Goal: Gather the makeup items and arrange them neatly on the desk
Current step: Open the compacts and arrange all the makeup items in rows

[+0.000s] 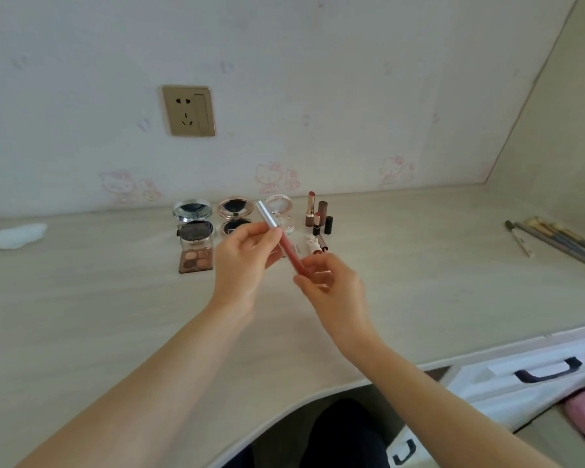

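Head view — both hands point(247, 261) pinching lip gloss tube point(279, 236) — silver cap end up-left, tilted.

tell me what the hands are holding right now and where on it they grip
Both hold one lip gloss tube, lifted above the desk. The left hand pinches it near the silver cap; the right hand pinches its red lower end.
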Motion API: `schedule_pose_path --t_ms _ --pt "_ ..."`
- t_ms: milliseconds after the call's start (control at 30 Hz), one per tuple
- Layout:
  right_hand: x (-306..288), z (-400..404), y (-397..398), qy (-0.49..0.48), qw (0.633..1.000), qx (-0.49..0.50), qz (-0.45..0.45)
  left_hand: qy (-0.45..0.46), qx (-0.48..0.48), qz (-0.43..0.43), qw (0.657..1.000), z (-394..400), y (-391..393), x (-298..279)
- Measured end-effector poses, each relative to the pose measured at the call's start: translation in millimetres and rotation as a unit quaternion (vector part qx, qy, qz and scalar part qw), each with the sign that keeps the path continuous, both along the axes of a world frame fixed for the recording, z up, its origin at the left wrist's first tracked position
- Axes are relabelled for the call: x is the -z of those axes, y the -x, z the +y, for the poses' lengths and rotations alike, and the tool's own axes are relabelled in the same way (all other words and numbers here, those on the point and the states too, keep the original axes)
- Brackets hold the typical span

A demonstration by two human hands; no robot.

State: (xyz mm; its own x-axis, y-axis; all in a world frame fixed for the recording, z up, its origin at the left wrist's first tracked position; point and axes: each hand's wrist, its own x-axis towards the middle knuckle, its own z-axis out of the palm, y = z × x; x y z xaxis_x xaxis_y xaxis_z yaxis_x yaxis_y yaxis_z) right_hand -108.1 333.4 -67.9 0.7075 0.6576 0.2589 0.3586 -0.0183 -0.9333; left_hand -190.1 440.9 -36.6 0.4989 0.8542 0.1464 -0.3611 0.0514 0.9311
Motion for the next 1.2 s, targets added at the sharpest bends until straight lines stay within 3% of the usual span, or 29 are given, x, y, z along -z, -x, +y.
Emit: schedule_pose_path --t_ms 167,300,467,667,900,1200 --pt "8.0 14.3 15.9 -0.033 0.998 -0.026 0.045 0.016 0.024 -0.018 0.999 7.6 14.1 5.6" --pt "11.3 21.8 22.4 -0.054 0.992 -0.056 0.095 -0.03 0.024 0.017 0.999 9.8 19.8 14.1" --pt "15.8 28.4 19.7 -0.022 0.994 -0.062 0.084 -0.126 -0.014 0.067 0.99 20.5 28.2 18.5" --pt "4.7 30.2 5.7 -0.054 0.99 -0.05 0.119 -0.292 -0.035 0.212 0.932 29.4 43.3 27.7" --pt "8.0 37.5 3.0 -0.029 0.991 -0.059 0.113 -0.446 -0.053 0.269 0.852 26.2 56.5 37.6" --pt "5.8 35.4 -0.5 -0.129 0.947 -0.077 0.283 -0.478 -0.093 0.245 0.838 26.0 66.4 41.0"
